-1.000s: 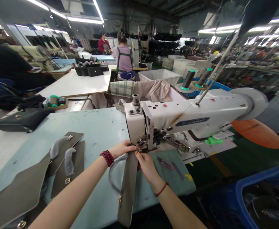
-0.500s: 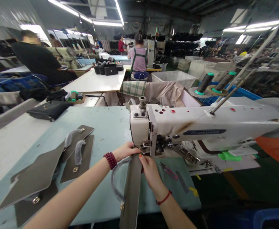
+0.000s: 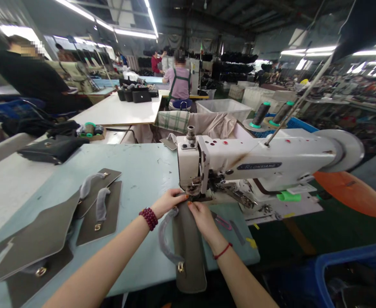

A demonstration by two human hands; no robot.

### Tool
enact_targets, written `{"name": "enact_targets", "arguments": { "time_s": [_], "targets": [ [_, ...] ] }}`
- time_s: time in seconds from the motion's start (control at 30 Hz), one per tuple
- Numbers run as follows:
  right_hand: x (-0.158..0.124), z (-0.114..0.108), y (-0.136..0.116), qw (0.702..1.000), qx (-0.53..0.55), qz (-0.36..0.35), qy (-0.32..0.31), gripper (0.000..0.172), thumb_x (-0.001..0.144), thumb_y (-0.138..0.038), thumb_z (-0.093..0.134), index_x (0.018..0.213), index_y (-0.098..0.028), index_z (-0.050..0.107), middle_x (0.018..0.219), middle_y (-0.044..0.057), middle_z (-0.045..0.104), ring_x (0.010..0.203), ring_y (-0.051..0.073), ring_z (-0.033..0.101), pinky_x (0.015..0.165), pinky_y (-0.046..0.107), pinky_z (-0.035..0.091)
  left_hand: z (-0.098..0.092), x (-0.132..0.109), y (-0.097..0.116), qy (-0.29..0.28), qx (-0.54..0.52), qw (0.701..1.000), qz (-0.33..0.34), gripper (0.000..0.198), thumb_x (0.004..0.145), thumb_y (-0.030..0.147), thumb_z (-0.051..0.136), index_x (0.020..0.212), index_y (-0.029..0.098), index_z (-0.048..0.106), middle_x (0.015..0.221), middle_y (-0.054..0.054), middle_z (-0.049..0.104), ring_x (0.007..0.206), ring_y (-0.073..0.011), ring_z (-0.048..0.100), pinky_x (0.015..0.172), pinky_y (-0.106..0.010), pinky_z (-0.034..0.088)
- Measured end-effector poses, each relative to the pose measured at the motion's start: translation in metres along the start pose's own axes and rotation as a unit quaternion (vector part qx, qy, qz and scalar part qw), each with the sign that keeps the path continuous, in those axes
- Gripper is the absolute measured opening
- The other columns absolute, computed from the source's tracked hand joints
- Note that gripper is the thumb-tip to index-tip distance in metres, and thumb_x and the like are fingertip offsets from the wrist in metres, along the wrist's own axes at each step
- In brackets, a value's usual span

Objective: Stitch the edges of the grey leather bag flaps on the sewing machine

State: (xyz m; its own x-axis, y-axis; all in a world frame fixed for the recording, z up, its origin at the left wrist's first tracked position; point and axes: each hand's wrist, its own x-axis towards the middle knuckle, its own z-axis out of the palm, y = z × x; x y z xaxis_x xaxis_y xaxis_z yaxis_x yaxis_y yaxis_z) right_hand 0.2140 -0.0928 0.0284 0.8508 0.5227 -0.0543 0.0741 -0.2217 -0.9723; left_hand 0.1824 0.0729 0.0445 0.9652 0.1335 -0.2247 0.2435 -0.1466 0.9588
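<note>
A grey-brown bag panel runs toward me from under the head of a white sewing machine. Its handle, wrapped in clear plastic, bows out to the left and ends in a gold buckle. Close beside the needle area, my left hand pinches the panel's far end, thumb and fingers together. My right hand grips the panel's right edge, thumb on top and the other fingers partly hidden. The needle and the stitched edge are hidden by fingertips and machine parts.
More panels with wrapped handles lie on the pale blue table at left. Pink thread snips rest right of my right hand. A blue bin stands low right; thread cones stand behind the machine. Other people sit farther back.
The panel's near end has swung right and turned, showing more of its face. Both hands stay by the needle area. My view has turned a little, revealing the blue bin at lower right.
</note>
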Motion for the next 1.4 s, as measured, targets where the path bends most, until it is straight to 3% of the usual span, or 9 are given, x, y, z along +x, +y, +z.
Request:
{"name": "enact_targets", "arguments": {
  "time_s": [0.23,0.4,0.8,1.1,1.3,1.4],
  "targets": [
    [-0.001,0.011,0.002,1.000,-0.013,-0.013,0.012,0.045,0.086,-0.051,0.047,0.066,-0.013,0.062,0.060,0.003,0.058,0.060,0.016,0.049,0.051,0.022,0.032,-0.010,0.013,0.002,-0.048,-0.022,0.999,-0.006,0.038,0.064,0.048,0.073,0.080,0.014,0.073,0.071,-0.002,0.069,0.064,-0.0153,0.056,0.057,-0.024,0.040],
    [0.000,0.011,0.007,1.000,-0.013,-0.013,0.014,0.046,0.087,-0.051,0.046,0.069,-0.013,0.064,0.063,0.004,0.060,0.061,0.017,0.050,0.052,0.022,0.034,-0.009,0.015,-0.001,-0.061,-0.040,0.997,-0.013,0.039,0.066,0.048,0.071,0.083,0.012,0.073,0.066,0.000,0.067,0.054,-0.0109,0.047,0.049,-0.022,0.032],
    [0.006,0.006,0.013,1.000,-0.008,-0.006,-0.018,0.041,0.088,-0.046,0.044,0.066,-0.014,0.058,0.060,0.001,0.052,0.058,0.015,0.044,0.052,0.022,0.031,0.001,0.009,-0.010,-0.014,-0.099,0.995,-0.012,0.031,0.071,0.040,0.069,0.085,0.013,0.071,0.078,-0.003,0.070,0.068,-0.0146,0.057,0.062,-0.024,0.042],
    [0.011,-0.008,0.007,0.998,-0.008,-0.010,-0.062,0.043,0.088,-0.049,0.045,0.070,-0.014,0.062,0.061,0.001,0.054,0.058,0.015,0.045,0.051,0.022,0.033,0.008,0.000,-0.007,0.020,-0.109,0.994,0.002,0.029,0.075,0.040,0.068,0.089,0.015,0.071,0.081,-0.001,0.071,0.077,-0.0173,0.060,0.070,-0.026,0.045],
    [0.006,-0.010,0.009,0.997,-0.002,-0.019,-0.070,0.042,0.089,-0.047,0.047,0.063,-0.015,0.054,0.057,-0.001,0.046,0.055,0.012,0.040,0.049,0.021,0.027,-0.001,-0.005,-0.007,0.035,-0.099,0.994,-0.008,0.031,0.073,0.040,0.069,0.091,0.015,0.070,0.084,-0.003,0.070,0.081,-0.0202,0.061,0.073,-0.029,0.048],
    [-0.004,-0.010,0.008,0.998,-0.004,-0.020,-0.066,0.042,0.090,-0.045,0.046,0.060,-0.016,0.048,0.056,-0.003,0.041,0.055,0.012,0.037,0.049,0.022,0.026,-0.004,-0.009,-0.018,0.058,-0.126,0.990,-0.011,0.035,0.080,0.040,0.061,0.104,0.016,0.065,0.100,-0.006,0.069,0.096,-0.0221,0.061,0.078,-0.030,0.049]
  ]
}}
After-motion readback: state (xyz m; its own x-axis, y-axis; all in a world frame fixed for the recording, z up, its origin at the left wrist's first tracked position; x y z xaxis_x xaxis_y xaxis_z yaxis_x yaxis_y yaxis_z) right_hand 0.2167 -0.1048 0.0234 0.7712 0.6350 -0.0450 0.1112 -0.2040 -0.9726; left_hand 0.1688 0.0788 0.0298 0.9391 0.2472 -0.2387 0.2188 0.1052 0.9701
